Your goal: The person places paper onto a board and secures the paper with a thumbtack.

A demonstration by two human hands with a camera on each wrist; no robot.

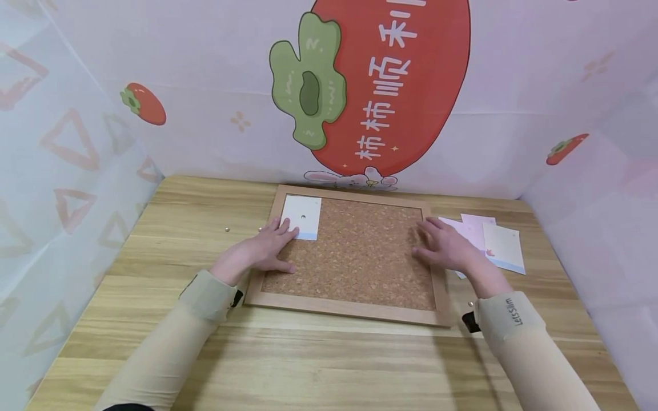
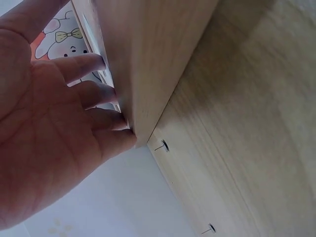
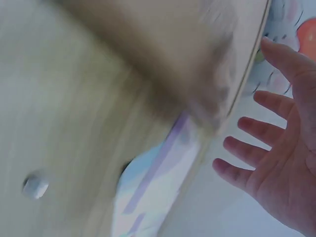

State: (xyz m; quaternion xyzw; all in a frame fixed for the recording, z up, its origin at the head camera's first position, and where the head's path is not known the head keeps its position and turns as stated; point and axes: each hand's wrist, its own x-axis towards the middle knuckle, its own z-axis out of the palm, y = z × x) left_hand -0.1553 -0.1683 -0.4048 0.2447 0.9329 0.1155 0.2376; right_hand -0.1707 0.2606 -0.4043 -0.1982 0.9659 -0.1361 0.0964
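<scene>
A wood-framed corkboard (image 1: 370,257) lies flat on the table. A white note card (image 1: 303,205) with a blue lower edge is at its upper left, a silver thumbtack (image 1: 303,217) in its middle. My left hand (image 1: 263,250) rests over the board's left side, fingers spread, fingertips at the card's lower left corner. In the left wrist view, those fingers (image 2: 94,94) overlap the edge of the frame (image 2: 153,54). My right hand (image 1: 448,246) hovers around the board's right side with fingers spread and nothing held; the right wrist view shows its palm (image 3: 286,173).
Several pastel note cards (image 1: 504,246) overlap on the table right of the board. A loose thumbtack (image 1: 227,229) lies to the left, with another close to the frame. One more thumbtack (image 1: 470,304) sits near the right wrist. A printed wall cloth (image 1: 205,125) rises behind the table.
</scene>
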